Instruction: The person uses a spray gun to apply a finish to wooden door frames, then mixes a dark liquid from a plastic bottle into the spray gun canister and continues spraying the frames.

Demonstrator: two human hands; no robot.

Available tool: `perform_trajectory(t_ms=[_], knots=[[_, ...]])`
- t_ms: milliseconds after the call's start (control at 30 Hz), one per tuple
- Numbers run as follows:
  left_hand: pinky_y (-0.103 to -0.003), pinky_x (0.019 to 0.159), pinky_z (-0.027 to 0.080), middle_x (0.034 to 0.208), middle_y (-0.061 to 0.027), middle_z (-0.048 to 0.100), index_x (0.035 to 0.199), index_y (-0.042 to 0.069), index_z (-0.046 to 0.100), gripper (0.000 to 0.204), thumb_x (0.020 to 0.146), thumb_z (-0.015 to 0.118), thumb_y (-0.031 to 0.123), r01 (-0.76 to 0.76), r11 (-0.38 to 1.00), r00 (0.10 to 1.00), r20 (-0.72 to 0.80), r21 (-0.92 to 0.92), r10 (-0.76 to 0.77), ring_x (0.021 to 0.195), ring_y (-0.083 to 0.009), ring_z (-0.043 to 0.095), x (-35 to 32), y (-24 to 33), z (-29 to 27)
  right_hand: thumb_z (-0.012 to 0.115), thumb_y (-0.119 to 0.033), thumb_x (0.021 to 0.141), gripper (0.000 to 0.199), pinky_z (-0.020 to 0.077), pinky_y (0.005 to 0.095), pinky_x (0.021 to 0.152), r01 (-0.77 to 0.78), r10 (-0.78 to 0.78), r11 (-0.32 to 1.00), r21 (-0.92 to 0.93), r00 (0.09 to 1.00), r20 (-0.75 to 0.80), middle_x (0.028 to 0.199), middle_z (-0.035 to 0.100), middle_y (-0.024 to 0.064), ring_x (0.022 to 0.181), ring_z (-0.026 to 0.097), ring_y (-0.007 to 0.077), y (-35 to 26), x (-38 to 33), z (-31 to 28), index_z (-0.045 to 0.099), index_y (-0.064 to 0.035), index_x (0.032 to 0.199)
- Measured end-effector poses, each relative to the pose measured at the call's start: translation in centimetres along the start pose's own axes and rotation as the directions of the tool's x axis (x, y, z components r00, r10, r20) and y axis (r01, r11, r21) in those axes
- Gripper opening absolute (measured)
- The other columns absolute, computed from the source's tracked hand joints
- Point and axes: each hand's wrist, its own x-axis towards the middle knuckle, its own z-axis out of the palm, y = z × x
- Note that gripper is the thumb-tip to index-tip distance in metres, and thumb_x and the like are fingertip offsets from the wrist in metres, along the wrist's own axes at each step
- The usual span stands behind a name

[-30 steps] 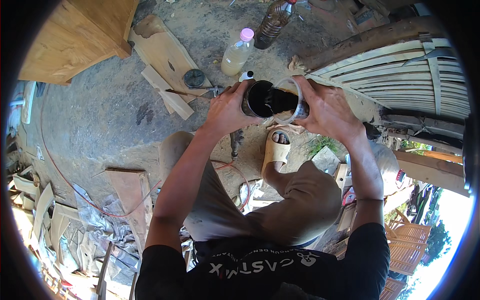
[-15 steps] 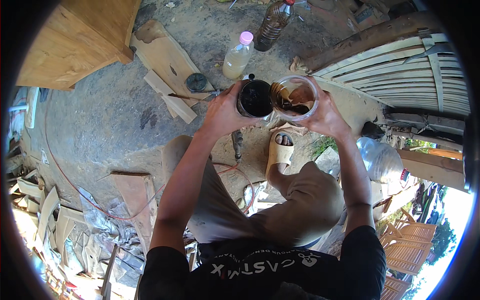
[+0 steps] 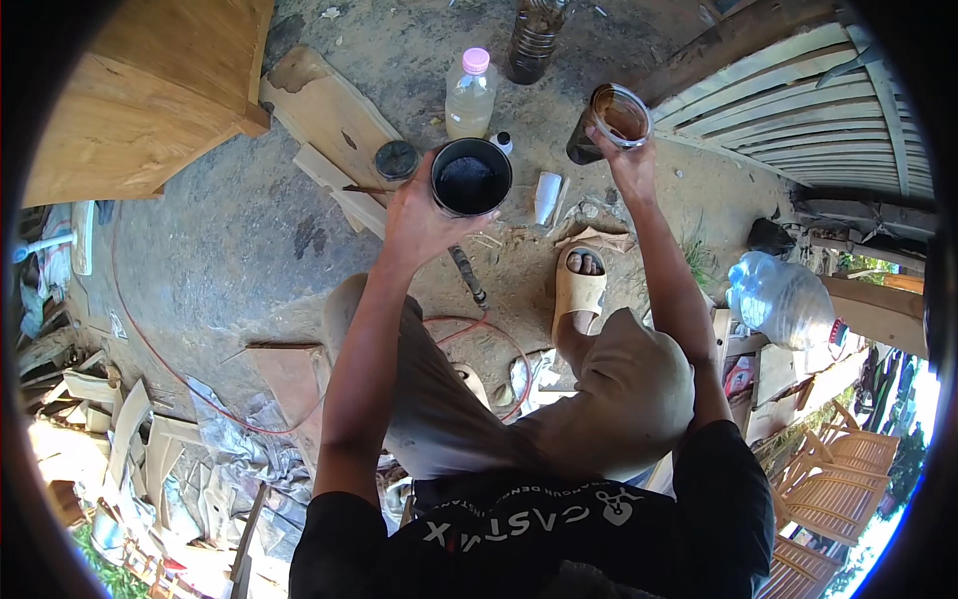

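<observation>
My left hand (image 3: 419, 228) is wrapped round a black, round, open-topped cup (image 3: 471, 206) with dark contents inside. Off to the right and farther out, my right hand (image 3: 633, 168) grips a clear plastic cup (image 3: 639, 108), tilted, with brown liquid or residue on its walls. Just beyond the black cup stands a plastic bottle (image 3: 469, 100) with a pink cap and cloudy contents. A small white bottle with a black cap (image 3: 502, 143) shows beside the cup's rim. Between my hands a white, tapered piece (image 3: 547, 197) lies on the ground.
A bottle of dark liquid (image 3: 531, 48) stands farther back. Left of my left hand, a dark round lid or tin (image 3: 396, 160) rests by wooden boards (image 3: 324, 100). A red hose (image 3: 190, 394) crosses the ground. At right are a slatted panel (image 3: 788, 95) and a large clear jug (image 3: 778, 299).
The two cups were side by side at their rims; now they are apart. My right hand has carried the clear cup right and outward, while my left hand and the black cup shifted slightly left.
</observation>
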Motion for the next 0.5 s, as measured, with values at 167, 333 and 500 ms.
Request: perform_trajectory(t_ms=[167, 333, 500], knots=[[-0.039, 0.085, 0.061, 0.105, -0.0149, 0.077, 0.125, 0.005, 0.061, 0.075, 0.066, 0.097, 0.034, 0.034, 0.999, 0.998, -0.055, -0.007, -0.034, 0.096, -0.0272, 0.077, -0.5, -0.4, -1.3, 0.093, -0.02, 0.076, 0.078, 0.0492, 0.0373, 0.106, 0.052, -0.051, 0.999, 0.008, 0.993, -0.103, 0.132, 0.064, 0.0148, 0.122, 0.062, 0.0237, 3.8, 1.1, 2.0, 0.049, 0.0007, 0.138], [-0.035, 0.083, 0.061, 0.102, -0.0109, 0.078, 0.116, 0.002, 0.069, 0.057, 0.069, 0.096, 0.02, 0.042, 0.999, 0.994, -0.102, -0.006, -0.042, 0.092, -0.0183, 0.076, -0.6, 0.0, -2.4, 0.094, -0.024, 0.075, 0.083, 0.0485, 0.0383, 0.107, -0.004, 0.0, 0.999, -0.042, 0.996, -0.09, 0.134, 0.063, 0.0155, 0.124, 0.062, 0.025, 6.6, -0.1, 1.8, 0.047, -0.0003, 0.139], [-0.032, 0.082, 0.06, 0.099, -0.0086, 0.078, 0.111, 0.0, 0.071, 0.05, 0.07, 0.096, 0.016, 0.1, 0.995, 0.981, -0.163, -0.016, -0.102, 0.087, -0.0152, 0.073, -0.6, -0.5, -4.5, 0.095, -0.03, 0.074, 0.087, 0.0477, 0.0401, 0.108, -0.009, 0.012, 0.999, 0.034, 0.997, -0.073, 0.138, 0.061, 0.0161, 0.126, 0.06, 0.0265, 6.7, -1.4, 1.6, 0.046, -0.0008, 0.14]])
